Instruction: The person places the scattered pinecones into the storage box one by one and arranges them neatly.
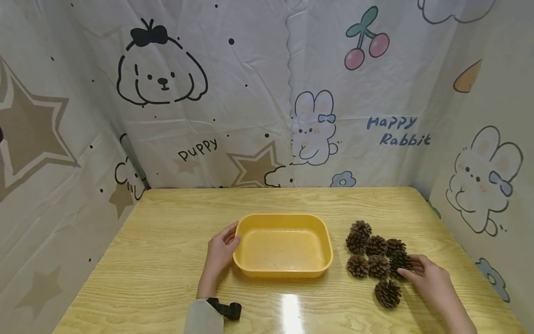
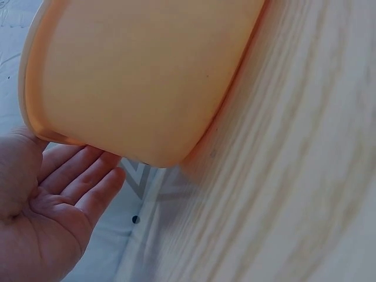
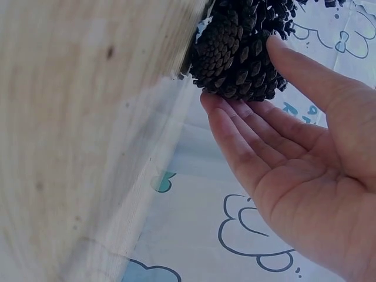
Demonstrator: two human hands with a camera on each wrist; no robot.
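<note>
Pine cone (image 1: 401, 262) at the near right edge of the cluster sits between the thumb and straight fingers (image 3: 235, 132) of the right hand (image 1: 431, 280), touched but not clasped. Six more cones (image 1: 371, 253) lie just beyond and beside it on the wooden table (image 1: 158, 260). Further left, the left hand (image 1: 221, 253) rests, fingers relaxed, against the yellow tub's (image 1: 283, 273) left rim.

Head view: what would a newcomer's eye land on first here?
The empty yellow plastic tub in the middle of the light wooden table, with the left hand resting against its left rim. To its right lies a cluster of seven brown pine cones; the right hand touches the rightmost pine cone with straight fingers.
</note>
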